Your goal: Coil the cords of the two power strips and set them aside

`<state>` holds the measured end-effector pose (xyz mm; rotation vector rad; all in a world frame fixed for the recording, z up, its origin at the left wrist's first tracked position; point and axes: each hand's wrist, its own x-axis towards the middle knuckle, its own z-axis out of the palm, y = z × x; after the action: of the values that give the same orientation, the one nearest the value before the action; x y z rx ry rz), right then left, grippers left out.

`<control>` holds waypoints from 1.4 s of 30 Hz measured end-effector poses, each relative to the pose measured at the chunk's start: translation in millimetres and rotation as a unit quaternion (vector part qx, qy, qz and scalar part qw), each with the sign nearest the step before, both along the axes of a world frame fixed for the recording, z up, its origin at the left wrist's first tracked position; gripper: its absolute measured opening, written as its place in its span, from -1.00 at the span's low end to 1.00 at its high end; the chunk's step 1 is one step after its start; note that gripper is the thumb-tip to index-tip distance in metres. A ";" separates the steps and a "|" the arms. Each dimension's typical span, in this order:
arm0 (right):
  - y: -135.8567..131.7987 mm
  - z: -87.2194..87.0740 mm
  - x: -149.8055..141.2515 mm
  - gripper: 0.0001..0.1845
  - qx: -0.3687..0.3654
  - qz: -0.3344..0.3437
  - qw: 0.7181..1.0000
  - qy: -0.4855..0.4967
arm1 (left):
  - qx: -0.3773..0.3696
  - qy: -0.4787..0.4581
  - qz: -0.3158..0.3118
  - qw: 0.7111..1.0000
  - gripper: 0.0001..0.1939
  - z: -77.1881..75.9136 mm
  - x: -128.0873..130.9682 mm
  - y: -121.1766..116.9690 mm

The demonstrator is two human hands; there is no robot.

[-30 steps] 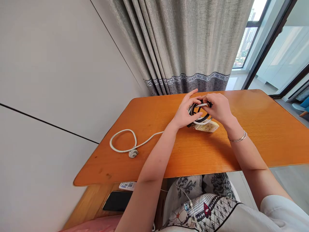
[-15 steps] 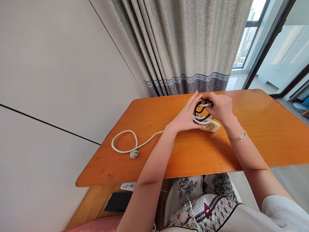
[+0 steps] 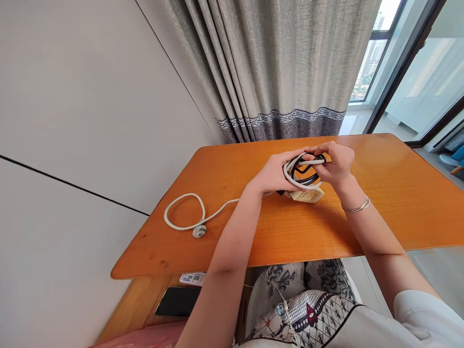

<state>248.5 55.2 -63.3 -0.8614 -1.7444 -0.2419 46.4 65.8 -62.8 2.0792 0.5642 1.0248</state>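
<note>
A coil of black and white cables (image 3: 303,182) is held above the table between my two hands. My left hand (image 3: 274,173) wraps around the coil's left side, thumb below and fingers above. At the coil's upper right, my right hand (image 3: 338,163) pinches the cables between thumb and fingers. Just under the coil lies a cream power strip (image 3: 309,195), partly covered by the cables and my left hand. From behind my left wrist a white cord (image 3: 222,209) runs left over the table, ending in a loop and a white plug (image 3: 199,231).
The orange wooden table (image 3: 391,193) reaches to a grey curtain (image 3: 290,63) at the back. Left of it stands a white wall panel (image 3: 72,121). Below the front left edge, a black phone (image 3: 177,301) rests on a lower wooden surface.
The coil has tilted and moved slightly left, and my left fingers have closed more around it. My right hand has shifted slightly right. The power strip has turned and sits further left.
</note>
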 end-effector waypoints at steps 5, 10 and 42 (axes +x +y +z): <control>-3.5 2.5 -1.1 -0.39 0.009 -0.038 0.999 0.018 | -0.057 -0.027 -0.047 0.997 -0.05 1.8 1.1 0.9; -6.1 9.7 -3.0 -0.43 0.006 -0.042 0.993 0.107 | -0.003 0.033 -0.058 0.998 0.24 5.8 0.1 -7.1; -19.0 11.2 -10.0 -0.39 0.258 -0.005 0.965 0.043 | -0.244 -0.244 -0.257 0.903 -0.06 -9.3 25.8 -26.2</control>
<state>238.5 36.1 -52.1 -0.4906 -1.4951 -0.6256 72.2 39.6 -72.1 1.3441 -0.0044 0.9173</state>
